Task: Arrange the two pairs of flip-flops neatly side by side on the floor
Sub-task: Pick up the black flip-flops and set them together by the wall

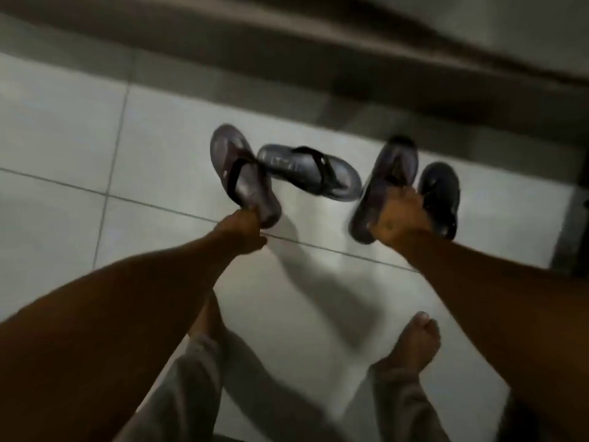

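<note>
Several dark flip-flops show against the pale tiled floor (63, 138). My left hand (242, 231) grips the heel end of one flip-flop (239, 173), which hangs lifted and blurred. A second flip-flop (309, 172) lies sideways on the tiles just right of it, strap up. My right hand (401, 215) is closed over a third flip-flop (382, 180), its toe pointing away from me. A fourth flip-flop (441, 196) sits right beside that hand; whether the hand also holds it is unclear.
A grey step or wall base (287, 68) runs across the far side of the floor. A dark vertical edge (573, 218) stands at the right. My bare right foot (414, 342) and light trouser legs (191, 378) are below the hands.
</note>
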